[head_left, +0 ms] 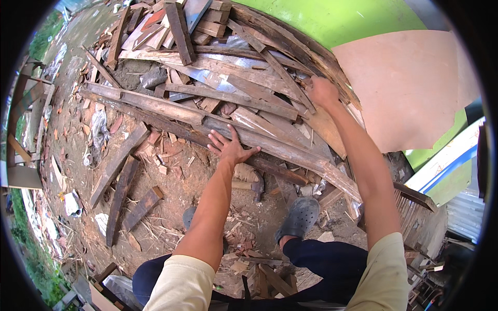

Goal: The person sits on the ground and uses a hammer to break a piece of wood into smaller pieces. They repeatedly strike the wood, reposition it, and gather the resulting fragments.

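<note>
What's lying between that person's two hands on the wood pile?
In the head view, between the left hand, flat on a long weathered brown plank, and the right hand, higher on the pile, lie several overlapping grey-brown wooden boards; no bare ground shows there.

Bright daylight, soft shadows, sharp centre, fisheye bend + black rim.

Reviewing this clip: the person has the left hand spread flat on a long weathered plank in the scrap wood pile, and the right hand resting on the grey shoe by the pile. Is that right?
Not quite. The left hand does lie spread on the long weathered plank, but the right hand is not on the grey shoe; it reaches up into the boards at the top of the scrap wood pile, near the green wall. The head view shows this.
</note>
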Tool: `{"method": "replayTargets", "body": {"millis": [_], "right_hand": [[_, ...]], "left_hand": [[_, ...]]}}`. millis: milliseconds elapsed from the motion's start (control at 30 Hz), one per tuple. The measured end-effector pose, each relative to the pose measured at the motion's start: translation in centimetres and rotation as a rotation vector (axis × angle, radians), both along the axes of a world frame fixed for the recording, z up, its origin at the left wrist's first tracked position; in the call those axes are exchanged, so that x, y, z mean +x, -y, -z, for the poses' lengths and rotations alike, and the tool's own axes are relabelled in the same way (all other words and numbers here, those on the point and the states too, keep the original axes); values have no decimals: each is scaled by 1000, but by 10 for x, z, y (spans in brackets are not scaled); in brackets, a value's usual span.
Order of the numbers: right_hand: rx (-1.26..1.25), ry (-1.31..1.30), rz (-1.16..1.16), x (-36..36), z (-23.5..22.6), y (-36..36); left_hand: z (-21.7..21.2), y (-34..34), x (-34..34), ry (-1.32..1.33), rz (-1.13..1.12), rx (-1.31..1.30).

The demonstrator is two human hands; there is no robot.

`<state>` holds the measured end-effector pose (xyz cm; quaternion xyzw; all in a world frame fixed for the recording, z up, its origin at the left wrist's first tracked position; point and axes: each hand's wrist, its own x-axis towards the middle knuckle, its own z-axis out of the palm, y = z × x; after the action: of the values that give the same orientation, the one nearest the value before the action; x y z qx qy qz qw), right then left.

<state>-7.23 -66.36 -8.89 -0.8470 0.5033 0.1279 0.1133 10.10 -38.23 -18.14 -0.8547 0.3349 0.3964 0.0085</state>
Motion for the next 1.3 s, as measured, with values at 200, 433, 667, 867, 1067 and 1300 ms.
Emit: {"method": "replayTargets", "body": {"millis": [200,433,667,867,1067,1300], "right_hand": [[138,136,259,-10,85,-13],[-64,154,49,-13,91,-33],[-431,250,83,-55,26,-2],[-559,370,192,-70,32,-12],[-393,285,278,-68,53,-39],[248,447,-11,-28,68,-74]], "left_hand": [[12,4,-5,40,50,-26],[5,5,-5,56,59,21],[-1,5,-6,17,9,6],[-2,3,-5,19,4,1],[-3,3,-4,1,-2,-15],[0,2,-3,18,2,-29]]}}
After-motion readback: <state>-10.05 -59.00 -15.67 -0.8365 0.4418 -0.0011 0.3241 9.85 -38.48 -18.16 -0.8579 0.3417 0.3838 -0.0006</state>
